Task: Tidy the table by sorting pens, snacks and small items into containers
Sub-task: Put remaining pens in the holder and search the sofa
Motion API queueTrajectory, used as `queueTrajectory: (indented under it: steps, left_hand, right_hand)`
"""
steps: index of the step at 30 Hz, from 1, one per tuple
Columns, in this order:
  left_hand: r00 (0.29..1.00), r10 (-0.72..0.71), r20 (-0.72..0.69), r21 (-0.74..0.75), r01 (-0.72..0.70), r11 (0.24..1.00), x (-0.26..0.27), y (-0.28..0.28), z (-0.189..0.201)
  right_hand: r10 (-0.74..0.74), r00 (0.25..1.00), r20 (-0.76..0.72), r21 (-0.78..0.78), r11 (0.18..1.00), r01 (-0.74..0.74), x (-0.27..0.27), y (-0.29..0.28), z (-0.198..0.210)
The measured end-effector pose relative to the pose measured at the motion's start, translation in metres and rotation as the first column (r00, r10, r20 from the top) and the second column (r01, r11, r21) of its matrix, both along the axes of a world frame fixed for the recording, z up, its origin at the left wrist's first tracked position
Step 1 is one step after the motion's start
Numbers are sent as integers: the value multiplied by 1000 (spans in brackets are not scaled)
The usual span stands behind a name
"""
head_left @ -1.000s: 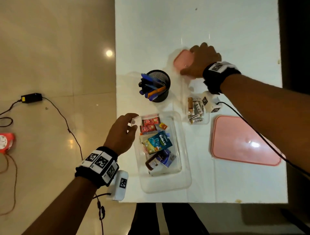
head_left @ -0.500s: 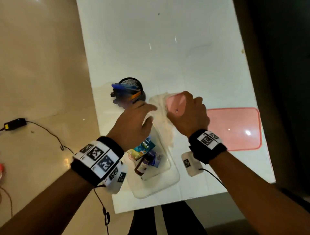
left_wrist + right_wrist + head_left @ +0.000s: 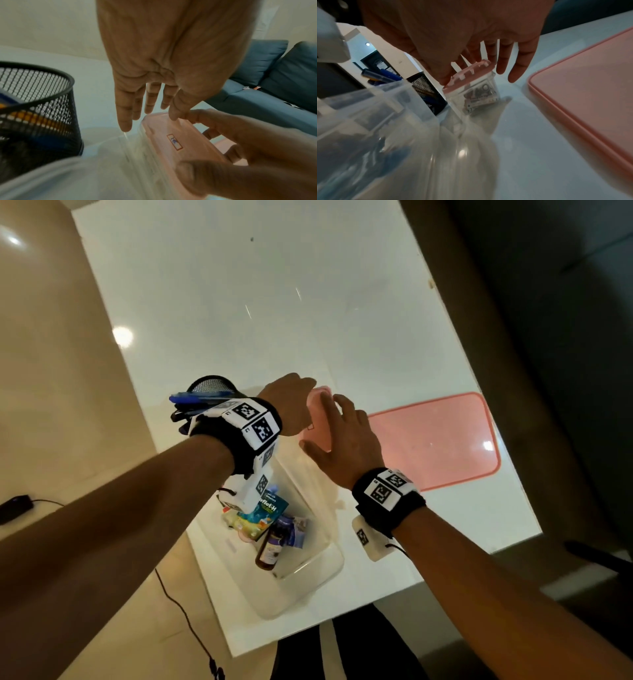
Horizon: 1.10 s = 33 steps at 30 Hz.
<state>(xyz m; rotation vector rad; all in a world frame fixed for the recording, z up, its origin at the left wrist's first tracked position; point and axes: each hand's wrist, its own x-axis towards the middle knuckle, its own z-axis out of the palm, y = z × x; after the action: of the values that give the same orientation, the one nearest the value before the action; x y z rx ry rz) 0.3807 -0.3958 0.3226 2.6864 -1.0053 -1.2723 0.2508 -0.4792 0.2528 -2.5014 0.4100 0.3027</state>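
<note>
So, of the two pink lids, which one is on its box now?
The small pink lid, under both hands, sits on the small clear box. The large pink lid lies flat on the table, right of the open large clear box.

The white table [image 3: 274,302] carries a mesh pen cup [image 3: 209,385], two clear containers and a pink lid [image 3: 435,440].

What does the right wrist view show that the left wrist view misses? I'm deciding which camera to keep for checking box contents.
Only the right wrist view shows the small items inside the small clear box, the large pink lid lying on the table, and the pens.

Only the left wrist view shows the label on the small pink lid and a blue sofa.

Both show the small pink lid, the black mesh cup and the large clear tub.
</note>
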Motion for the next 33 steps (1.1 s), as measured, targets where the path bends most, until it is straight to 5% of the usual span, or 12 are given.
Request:
queueTrajectory:
  steps: [12,33]
  left_hand:
    - [964,264,38,-73,-261,963,6,12,-21]
    - [942,336,-4,-54,-336,940,22,6,-32]
  right_hand:
    - [112,994,-17,17,994,-111,-20,9,-14]
    - [105,984,-145,-99,988,-120,13,13,-18]
